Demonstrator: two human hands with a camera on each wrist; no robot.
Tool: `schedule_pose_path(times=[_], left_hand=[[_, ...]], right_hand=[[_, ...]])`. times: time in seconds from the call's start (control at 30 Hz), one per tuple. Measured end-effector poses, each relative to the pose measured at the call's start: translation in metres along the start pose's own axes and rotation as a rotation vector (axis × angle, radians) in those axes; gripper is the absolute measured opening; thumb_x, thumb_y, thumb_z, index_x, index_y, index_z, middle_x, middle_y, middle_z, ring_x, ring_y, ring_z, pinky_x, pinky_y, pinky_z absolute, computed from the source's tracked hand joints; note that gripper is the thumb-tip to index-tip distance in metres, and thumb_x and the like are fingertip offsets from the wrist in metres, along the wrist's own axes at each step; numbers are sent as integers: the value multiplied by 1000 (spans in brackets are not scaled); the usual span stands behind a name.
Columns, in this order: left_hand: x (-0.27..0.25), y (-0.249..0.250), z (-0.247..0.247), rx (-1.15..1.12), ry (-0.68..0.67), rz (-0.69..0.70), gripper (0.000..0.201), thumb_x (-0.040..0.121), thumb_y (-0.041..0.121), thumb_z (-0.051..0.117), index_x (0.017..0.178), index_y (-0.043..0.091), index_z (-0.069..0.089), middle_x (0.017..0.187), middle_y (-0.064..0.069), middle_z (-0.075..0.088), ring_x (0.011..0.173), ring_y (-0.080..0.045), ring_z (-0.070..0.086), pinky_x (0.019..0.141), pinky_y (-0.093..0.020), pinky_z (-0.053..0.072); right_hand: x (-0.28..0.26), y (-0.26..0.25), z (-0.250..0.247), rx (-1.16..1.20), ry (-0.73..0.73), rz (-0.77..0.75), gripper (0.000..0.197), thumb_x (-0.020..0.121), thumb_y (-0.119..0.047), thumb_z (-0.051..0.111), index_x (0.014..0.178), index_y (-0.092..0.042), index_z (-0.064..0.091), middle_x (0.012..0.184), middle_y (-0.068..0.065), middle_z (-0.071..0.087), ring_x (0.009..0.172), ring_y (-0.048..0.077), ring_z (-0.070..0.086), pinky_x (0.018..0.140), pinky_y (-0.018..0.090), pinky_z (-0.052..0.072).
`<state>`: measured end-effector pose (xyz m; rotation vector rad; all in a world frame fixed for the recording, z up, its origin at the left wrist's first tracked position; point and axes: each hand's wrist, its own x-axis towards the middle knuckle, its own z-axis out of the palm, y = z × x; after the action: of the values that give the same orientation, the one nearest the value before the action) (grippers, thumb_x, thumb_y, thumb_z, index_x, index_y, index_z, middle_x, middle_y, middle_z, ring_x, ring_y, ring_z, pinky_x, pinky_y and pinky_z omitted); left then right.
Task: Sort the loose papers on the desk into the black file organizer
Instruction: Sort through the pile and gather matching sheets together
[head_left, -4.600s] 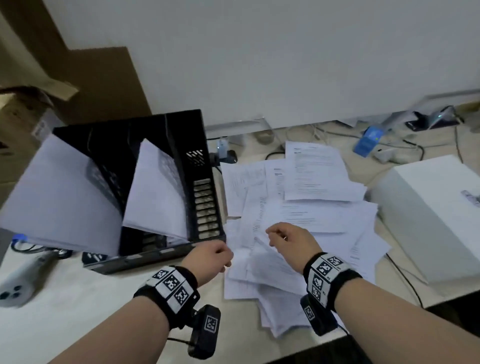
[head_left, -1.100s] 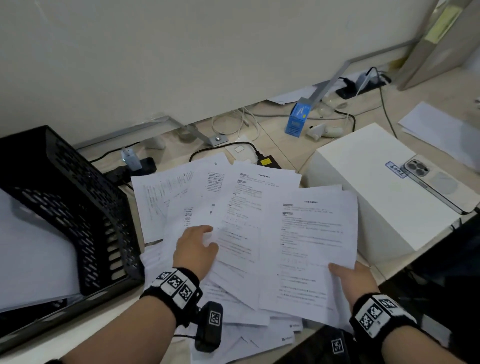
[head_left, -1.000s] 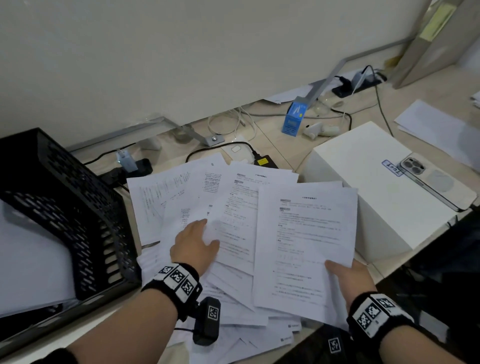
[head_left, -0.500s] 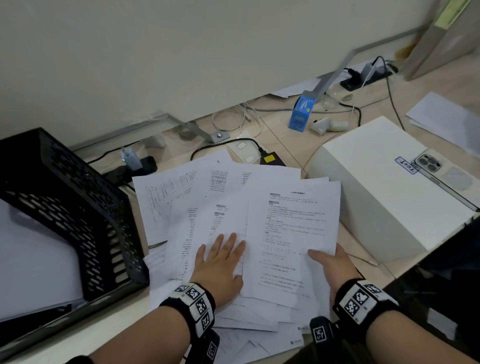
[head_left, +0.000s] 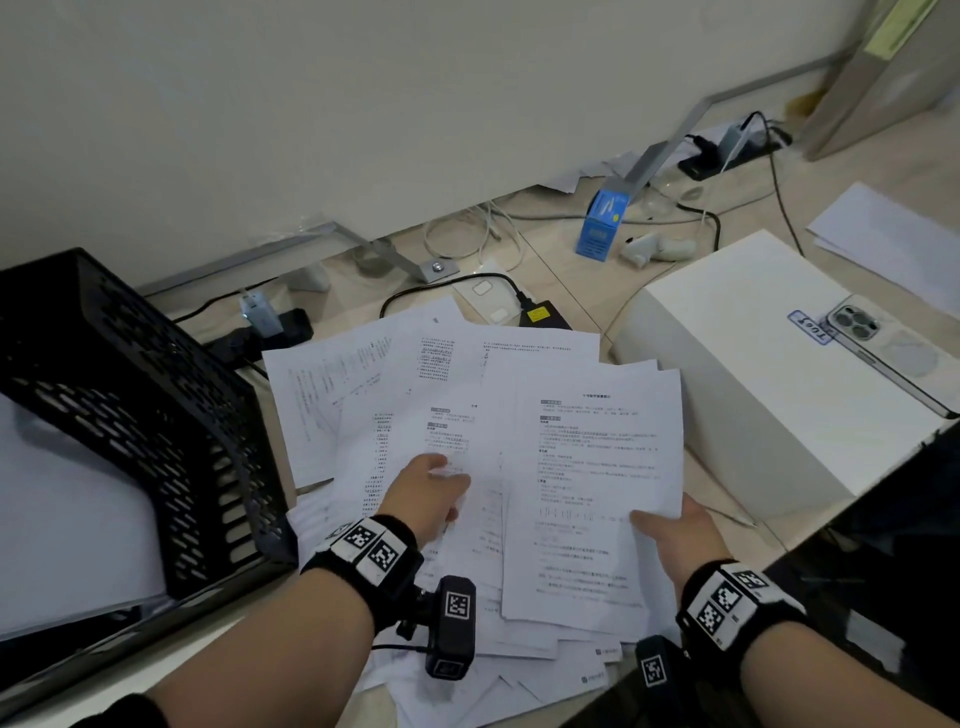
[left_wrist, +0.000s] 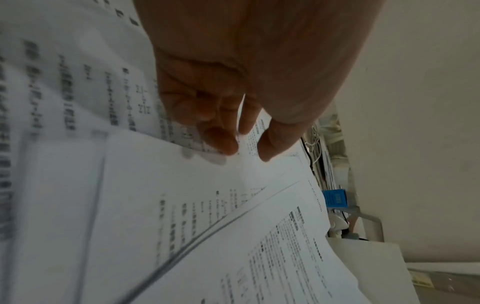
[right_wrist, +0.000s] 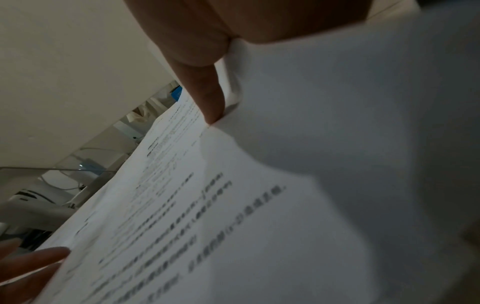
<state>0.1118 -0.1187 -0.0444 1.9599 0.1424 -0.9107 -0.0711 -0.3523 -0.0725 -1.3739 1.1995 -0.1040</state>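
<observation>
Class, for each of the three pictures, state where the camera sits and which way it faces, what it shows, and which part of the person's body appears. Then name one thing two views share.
Head: worn on the head, facing forward and down at loose papers, black file organizer, both forearms, left hand, right hand.
Left wrist: looks along the left hand at papers.
Right wrist: looks along the right hand's thumb, which pinches a printed sheet.
Shared: the blue box.

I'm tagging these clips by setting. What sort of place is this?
Probably an office desk: printed papers spread beside a black file organizer, a power strip and cables along the wall, and a phone on a white box.
</observation>
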Motion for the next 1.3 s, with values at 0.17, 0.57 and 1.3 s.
schedule_pose_path(times=[0.17, 0.57, 1.3], left_hand=[[-5, -1, 1, 45, -134, -52, 29, 95, 29, 62, 74, 10, 60, 55, -2, 54, 41, -14, 42, 46, -20, 29], [-16, -33, -13, -203, -101, -5, 15, 91, 19, 72, 104, 11, 74, 99, -9, 79, 88, -29, 76, 77, -45, 62], [-31, -46, -43, -594, -95, 38, 25, 97, 9, 62, 121, 5, 68, 119, -12, 74, 112, -28, 70, 98, -41, 53]], right_hand=[[-4, 3, 0, 5, -54, -21, 43, 86, 9, 66, 124, -10, 64, 113, 11, 73, 105, 32, 67, 99, 47, 51], [-9, 4, -7, 149, 58, 2, 10, 91, -10, 69, 94, -19, 71, 101, 6, 75, 99, 34, 69, 101, 56, 49], [-35, -25, 37, 204, -373, -21, 42, 89, 4, 65, 127, -13, 65, 120, 8, 74, 110, 32, 70, 99, 52, 51]])
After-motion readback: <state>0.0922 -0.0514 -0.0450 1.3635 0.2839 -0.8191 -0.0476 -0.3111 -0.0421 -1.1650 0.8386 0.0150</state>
